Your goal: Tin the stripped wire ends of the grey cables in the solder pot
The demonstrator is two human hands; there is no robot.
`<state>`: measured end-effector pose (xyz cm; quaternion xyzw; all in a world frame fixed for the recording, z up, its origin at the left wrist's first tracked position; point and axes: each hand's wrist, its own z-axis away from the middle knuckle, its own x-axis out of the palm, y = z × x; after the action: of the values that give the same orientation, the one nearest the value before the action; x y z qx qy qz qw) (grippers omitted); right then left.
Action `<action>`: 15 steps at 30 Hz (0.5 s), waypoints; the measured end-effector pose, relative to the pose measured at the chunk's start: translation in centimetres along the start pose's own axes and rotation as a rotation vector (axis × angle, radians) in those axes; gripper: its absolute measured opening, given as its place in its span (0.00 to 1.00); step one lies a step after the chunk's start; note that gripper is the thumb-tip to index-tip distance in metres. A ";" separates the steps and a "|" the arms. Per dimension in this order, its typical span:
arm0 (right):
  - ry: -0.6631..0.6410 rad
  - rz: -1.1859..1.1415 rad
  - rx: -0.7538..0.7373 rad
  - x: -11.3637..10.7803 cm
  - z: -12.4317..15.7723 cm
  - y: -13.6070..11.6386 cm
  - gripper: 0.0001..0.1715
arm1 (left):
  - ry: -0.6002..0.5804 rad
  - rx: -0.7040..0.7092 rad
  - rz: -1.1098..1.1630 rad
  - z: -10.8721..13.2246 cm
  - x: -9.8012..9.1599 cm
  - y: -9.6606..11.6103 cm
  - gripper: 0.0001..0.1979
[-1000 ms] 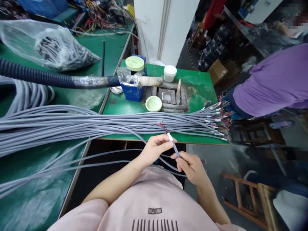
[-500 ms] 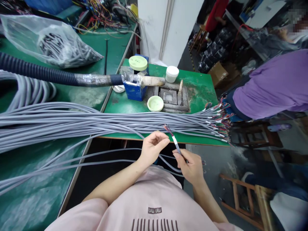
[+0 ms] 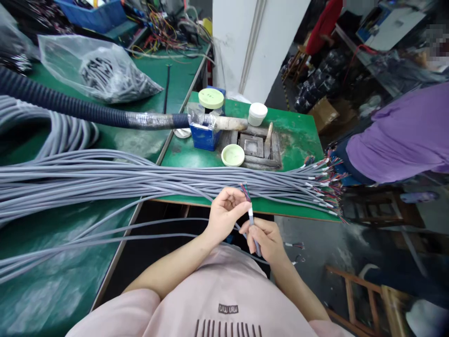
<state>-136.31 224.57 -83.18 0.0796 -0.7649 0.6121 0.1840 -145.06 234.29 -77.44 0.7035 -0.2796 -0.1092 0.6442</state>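
A grey cable (image 3: pixel 251 220) stands nearly upright before me, with a white band and thin coloured wires (image 3: pixel 245 191) fanned at its stripped top. My right hand (image 3: pixel 267 238) is closed around its grey jacket below the band. My left hand (image 3: pixel 226 210) is curled beside the stripped end, its thumb and fingertips against the wires and white band. Behind both hands, a thick bundle of grey cables (image 3: pixel 175 180) lies across the table, its stripped ends (image 3: pixel 331 182) at the right.
Beyond the bundle are a solder pot (image 3: pixel 251 146), a pale green lid (image 3: pixel 233 155), a white tub (image 3: pixel 257 114), a blue box (image 3: pixel 204 136) and a ribbed hose (image 3: pixel 105 114). A person in purple (image 3: pixel 403 135) is at the right, near a wooden stool (image 3: pixel 354 295).
My left hand has come against the wires and band at the cable's end. My right hand has moved slightly left and down, and the cable is more upright. The view has shifted a little.
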 end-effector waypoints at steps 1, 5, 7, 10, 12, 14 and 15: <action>0.030 0.052 -0.004 0.2 -0.2 0.0 0.17 | 0.018 0.025 -0.019 -0.1 -0.1 0.0 0.12; 0.071 0.209 -0.009 0.7 -0.6 -0.3 0.16 | 0.057 0.064 -0.044 -0.2 -0.5 -0.3 0.11; 0.082 0.272 -0.018 0.9 -0.6 -0.4 0.16 | 0.071 0.063 -0.044 -0.3 -0.6 -0.4 0.12; 0.101 0.351 -0.041 1.1 -0.7 -0.5 0.15 | 0.086 0.047 -0.050 -0.4 -0.7 -0.6 0.11; 0.115 0.396 -0.060 1.2 -0.6 -0.7 0.15 | 0.083 0.022 -0.062 -0.6 -0.8 -0.5 0.11; 0.123 0.445 -0.077 1.4 -0.6 -0.8 0.15 | 0.063 -0.008 -0.083 -0.9 -1.0 -0.3 0.10; 0.123 0.470 -0.084 1.4 -0.6 -0.9 0.15 | 0.045 -0.025 -0.102 -1.0 -1.2 -0.1 0.11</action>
<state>-137.20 225.11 -81.75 -0.1455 -0.7746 0.6094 0.0860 -145.48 235.81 -77.66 0.7110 -0.2275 -0.1292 0.6527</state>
